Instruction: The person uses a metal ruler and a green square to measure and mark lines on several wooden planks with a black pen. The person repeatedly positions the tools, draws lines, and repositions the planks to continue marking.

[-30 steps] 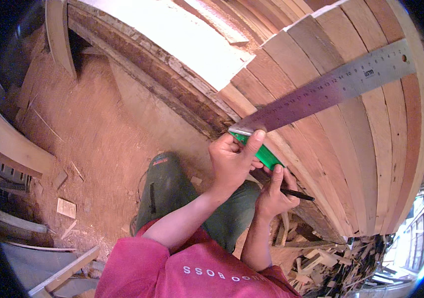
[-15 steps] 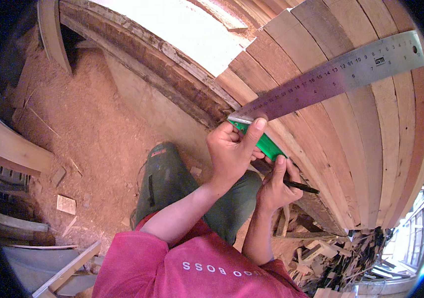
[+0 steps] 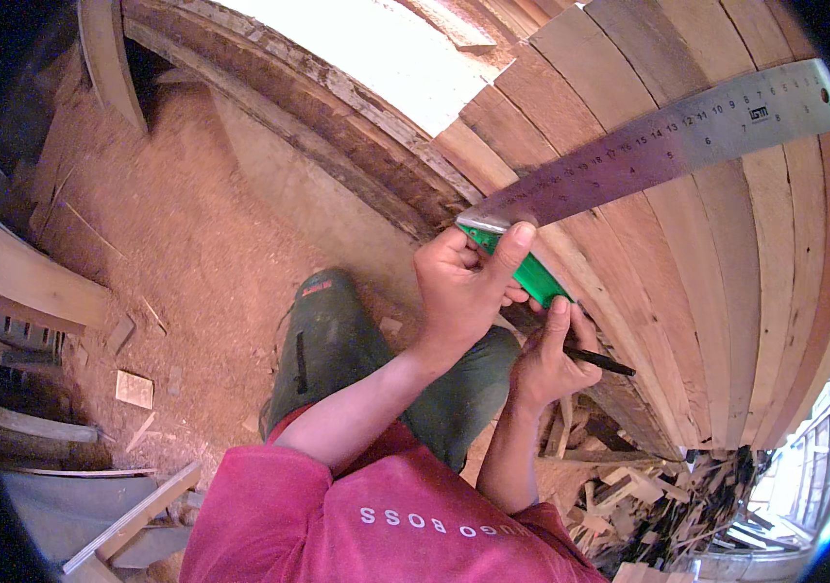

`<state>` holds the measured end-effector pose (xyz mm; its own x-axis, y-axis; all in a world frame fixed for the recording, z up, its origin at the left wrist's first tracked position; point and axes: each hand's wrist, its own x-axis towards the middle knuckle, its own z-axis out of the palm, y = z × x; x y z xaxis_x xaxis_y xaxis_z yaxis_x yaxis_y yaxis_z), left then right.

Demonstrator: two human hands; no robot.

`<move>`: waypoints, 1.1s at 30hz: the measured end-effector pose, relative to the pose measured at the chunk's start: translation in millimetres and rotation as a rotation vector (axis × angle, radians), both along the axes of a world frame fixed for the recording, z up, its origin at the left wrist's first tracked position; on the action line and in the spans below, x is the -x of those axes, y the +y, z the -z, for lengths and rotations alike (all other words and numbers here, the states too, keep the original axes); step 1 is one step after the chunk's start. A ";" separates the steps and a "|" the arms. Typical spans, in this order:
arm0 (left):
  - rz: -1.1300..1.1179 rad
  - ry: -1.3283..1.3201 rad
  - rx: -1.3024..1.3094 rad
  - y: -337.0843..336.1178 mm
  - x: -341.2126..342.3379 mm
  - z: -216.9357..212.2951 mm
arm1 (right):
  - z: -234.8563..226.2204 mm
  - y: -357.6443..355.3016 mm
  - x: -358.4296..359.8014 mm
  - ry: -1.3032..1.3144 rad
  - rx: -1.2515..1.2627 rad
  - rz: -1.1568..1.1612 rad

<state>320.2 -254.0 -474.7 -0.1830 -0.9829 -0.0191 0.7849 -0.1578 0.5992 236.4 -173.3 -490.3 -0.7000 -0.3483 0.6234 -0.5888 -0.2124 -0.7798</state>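
A try square (image 3: 672, 146) with a broad steel ruler blade and a green handle lies across a surface of narrow wooden planks (image 3: 677, 253) on the right. My left hand (image 3: 456, 291) grips the green handle near its corner with the blade, thumb on top. At the handle's other end, my right hand (image 3: 553, 364) pinches it between thumb and fingers. A slim black pen or marker (image 3: 611, 363) sticks out to the right from between the right hand's fingers. The fingers under the handle are partly hidden.
A long weathered beam (image 3: 308, 126) runs along the planks' left end. Sawdust (image 3: 201, 262) covers the ground, with a small wood offcut (image 3: 134, 389) on it. Scrap wood (image 3: 648, 496) is heaped at lower right. Curved timber pieces (image 3: 31, 272) lie at the left edge.
The view has shifted slightly, so the square and hands appear a little farther right. Both hands keep the same hold on the handle.
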 end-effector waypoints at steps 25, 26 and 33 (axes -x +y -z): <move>0.028 -0.041 -0.004 -3.0 -2.6 2.1 | 6.6 8.6 9.6 -0.005 -0.068 -0.003; 0.026 -0.039 0.001 -3.2 -3.2 1.4 | 7.1 8.6 10.0 0.007 -0.079 0.016; 0.031 -0.004 0.015 -2.7 -3.7 0.1 | 3.7 4.6 3.8 -0.027 0.001 -0.058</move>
<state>324.0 -256.7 -474.8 -0.2129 -0.9771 -0.0054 0.7771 -0.1727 0.6052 232.6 -168.7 -494.0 -0.6950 -0.3883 0.6051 -0.5542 -0.2469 -0.7949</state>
